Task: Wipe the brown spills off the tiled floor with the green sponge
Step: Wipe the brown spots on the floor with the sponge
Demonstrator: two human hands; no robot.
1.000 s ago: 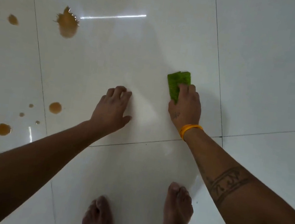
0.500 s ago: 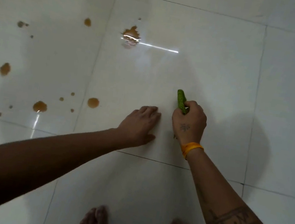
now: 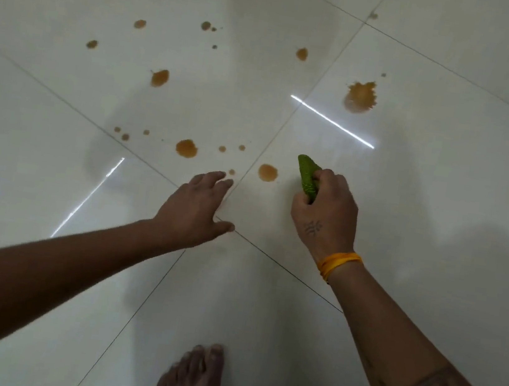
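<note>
- The right hand (image 3: 325,212) grips the green sponge (image 3: 308,178), fingers curled round it; the sponge stands on edge, and contact with the tiled floor (image 3: 439,218) cannot be confirmed.
- The left hand (image 3: 195,210) lies flat on the floor, fingers straight, and holds nothing.
- Step in hand, as judged: positioning the sponge beside the nearest spill (image 3: 267,172), which lies just left of it.
- Many brown spills are unwiped: a medium spot (image 3: 186,148) to the left, a large splash (image 3: 360,97) far right, and small drops farther off.
- The next move calls for laying the sponge flat and sweeping left across the nearest spill.
</note>
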